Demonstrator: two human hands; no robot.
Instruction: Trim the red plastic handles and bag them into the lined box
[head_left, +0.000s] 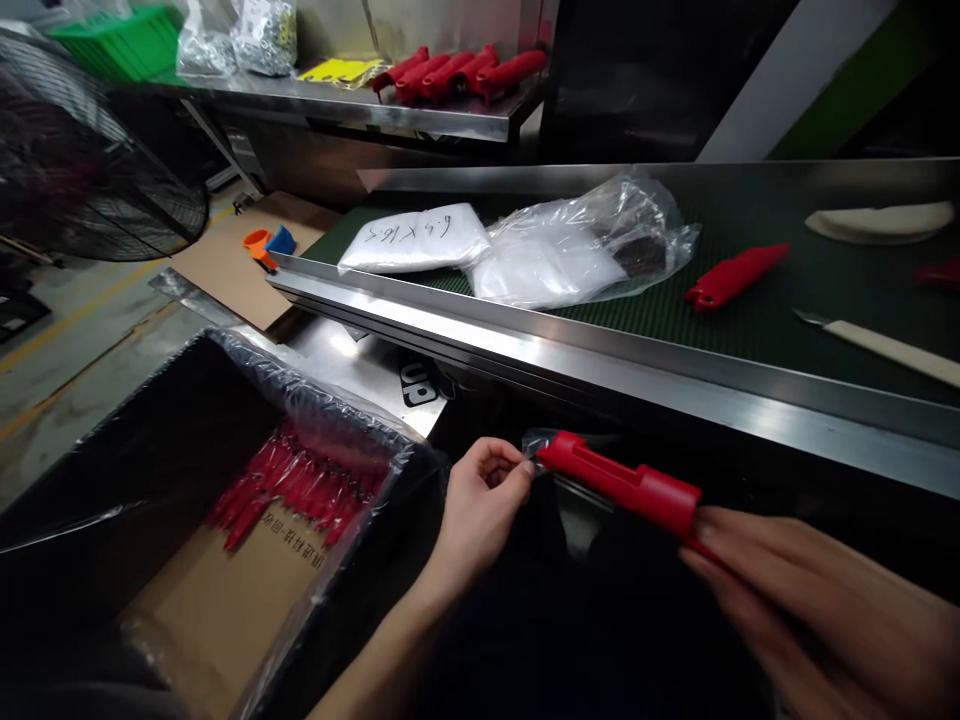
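Note:
In my right hand is a red plastic tool housing, gripped at its wide end between thumb and fingers. It has a long cut-out along its upper side, and its narrow end points left. My left hand is closed in a pinch on a small clear plastic bag. The bag lies around or against the narrow end of the housing; how far it covers the housing I cannot tell. Both hands are in front of the conveyor's metal edge.
A plastic-lined bin at left holds cardboard and several bagged red parts. On the green belt lie bag packs, a red part and a knife. More red housings lie on a metal shelf; a fan stands left.

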